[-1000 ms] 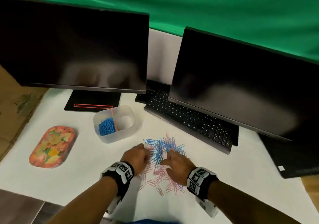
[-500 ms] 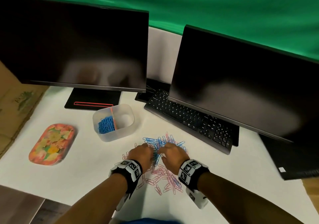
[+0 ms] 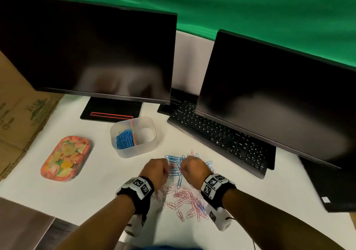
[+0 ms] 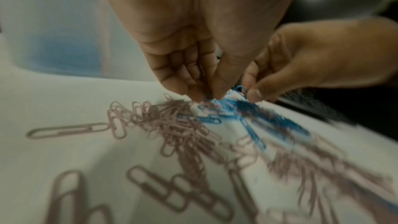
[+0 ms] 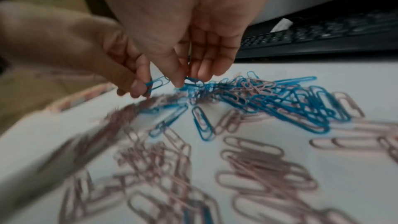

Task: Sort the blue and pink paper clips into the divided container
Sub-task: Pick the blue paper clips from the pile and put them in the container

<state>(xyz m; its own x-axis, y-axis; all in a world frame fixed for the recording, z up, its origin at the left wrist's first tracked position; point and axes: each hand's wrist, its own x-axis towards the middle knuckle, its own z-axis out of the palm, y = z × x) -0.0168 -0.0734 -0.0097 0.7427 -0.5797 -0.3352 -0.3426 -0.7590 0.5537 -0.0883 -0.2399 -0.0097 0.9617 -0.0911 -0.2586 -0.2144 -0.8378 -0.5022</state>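
Observation:
A mixed pile lies on the white table: blue paper clips point(image 3: 174, 162) at its far side, pink paper clips point(image 3: 183, 197) nearer me. My left hand point(image 3: 157, 168) and right hand point(image 3: 193, 167) hover side by side over the blue part. In the right wrist view the left hand point(image 5: 142, 89) pinches a blue clip point(image 5: 158, 82), and the right hand point(image 5: 185, 80) pinches another blue clip point(image 5: 194, 80) at the pile's top. The clear divided container point(image 3: 147, 147) stands beyond to the left. Its left compartment holds blue clips point(image 3: 125, 139); nothing shows in its right compartment.
Two dark monitors point(image 3: 86, 53) point(image 3: 279, 103) stand at the back, with a black keyboard point(image 3: 219, 138) just right of the pile. A floral tray point(image 3: 65, 158) lies at the left, beside a cardboard box point(image 3: 17, 111). The table's near edge runs at lower left.
Both hands have drawn together and forward onto the blue clips. Their fingers have gone from spread over the pile to pinching single blue clips.

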